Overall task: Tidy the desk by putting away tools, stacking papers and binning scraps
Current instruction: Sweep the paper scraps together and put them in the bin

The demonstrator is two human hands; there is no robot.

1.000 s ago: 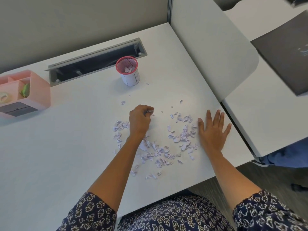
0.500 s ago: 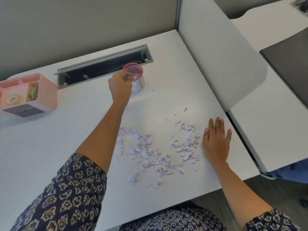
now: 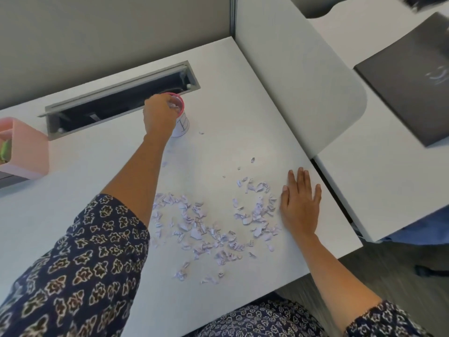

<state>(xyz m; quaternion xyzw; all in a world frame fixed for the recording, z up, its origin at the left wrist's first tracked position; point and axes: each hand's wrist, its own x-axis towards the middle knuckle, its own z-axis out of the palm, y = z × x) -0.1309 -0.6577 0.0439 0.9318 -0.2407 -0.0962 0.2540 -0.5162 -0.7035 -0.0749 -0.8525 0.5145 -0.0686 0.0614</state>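
Change: left hand [image 3: 160, 113] is now hanging over the pink-rimmed cup [image 3: 182, 124], having moved in from its rim.
Left hand: fingers are dipping out of sight; grip cannot be told.
Right hand [image 3: 301, 205]: is lying flat with fingers straight on the desk [image 3: 97, 178].
Paper scraps [image 3: 209, 224]: are lying scattered near, just left of the right hand.
Cup: is standing far, beside the cable slot [image 3: 116, 100].

One left hand [image 3: 159, 115], one right hand [image 3: 300, 203], one pink-rimmed cup [image 3: 183, 125], one pink organiser [image 3: 26, 152], perhaps several dozen scraps [image 3: 206, 227].
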